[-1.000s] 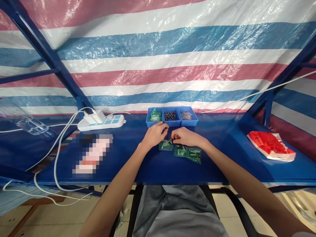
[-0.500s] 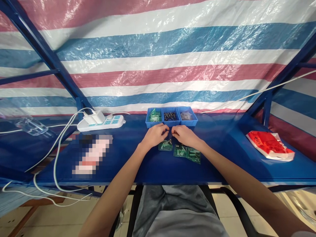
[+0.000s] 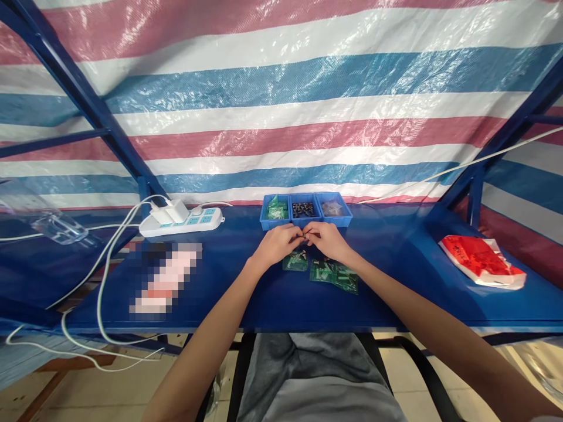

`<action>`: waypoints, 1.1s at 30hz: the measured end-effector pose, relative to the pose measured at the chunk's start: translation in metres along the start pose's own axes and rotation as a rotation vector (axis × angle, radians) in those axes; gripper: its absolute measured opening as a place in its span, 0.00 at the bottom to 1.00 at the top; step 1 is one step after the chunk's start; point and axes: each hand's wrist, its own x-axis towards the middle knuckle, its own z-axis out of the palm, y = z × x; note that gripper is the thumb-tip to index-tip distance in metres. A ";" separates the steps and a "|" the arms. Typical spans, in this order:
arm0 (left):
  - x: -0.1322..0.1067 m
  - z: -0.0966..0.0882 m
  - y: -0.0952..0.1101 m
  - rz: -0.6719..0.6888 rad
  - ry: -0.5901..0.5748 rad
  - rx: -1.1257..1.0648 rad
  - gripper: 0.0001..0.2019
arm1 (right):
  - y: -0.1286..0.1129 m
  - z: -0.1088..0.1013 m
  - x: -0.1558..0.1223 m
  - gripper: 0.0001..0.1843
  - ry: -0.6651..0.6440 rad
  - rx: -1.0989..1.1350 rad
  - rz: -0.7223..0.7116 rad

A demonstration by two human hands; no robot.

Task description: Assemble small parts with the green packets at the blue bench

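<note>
The left hand and right hand meet at their fingertips, each pinched narrow on what looks like a small dark piece caught between them; which hand bears more of it is too small to tell. To do this fine work well, I would keep the pinch light and even, let one hand steady the piece while the other adjusts it, and keep the fingertips low so that a slip drops it only a little way. Keeping the thumbs from covering the piece would probably help too.

Both hands lean inward with palms mostly down, knuckles up, and wrists nearer the body than the fingers. The forearms slant in from either side, making a wedge above the tabletop.

Just nearer the body than the fingertips lies a small green piece, with a larger green bundle below the right hand, partly beneath its wrist. Beyond the hands stand three joined blue boxes: green pieces beyond the left hand, small dark parts straight past the fingertips, pale pieces beyond the right hand.
</note>
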 end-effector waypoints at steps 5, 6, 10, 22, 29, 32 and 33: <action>0.000 0.001 0.000 0.010 0.013 -0.017 0.11 | 0.002 0.000 0.002 0.10 -0.010 -0.007 -0.010; 0.000 0.000 0.001 0.013 0.018 -0.024 0.12 | 0.003 0.000 0.002 0.09 -0.013 0.003 -0.005; 0.000 -0.001 0.002 0.006 0.055 -0.064 0.15 | 0.004 0.000 0.003 0.03 -0.030 0.116 0.049; 0.000 -0.001 0.003 0.035 0.100 -0.135 0.09 | -0.004 -0.002 -0.001 0.16 -0.040 0.312 0.190; 0.001 0.000 0.001 0.055 0.118 -0.087 0.12 | -0.004 -0.002 0.002 0.17 -0.013 0.117 0.129; 0.001 0.001 -0.001 0.043 0.112 -0.080 0.13 | 0.000 -0.002 0.003 0.12 0.021 0.049 0.077; 0.001 0.002 -0.001 0.039 0.116 -0.078 0.13 | 0.000 -0.002 0.003 0.11 0.033 0.030 0.059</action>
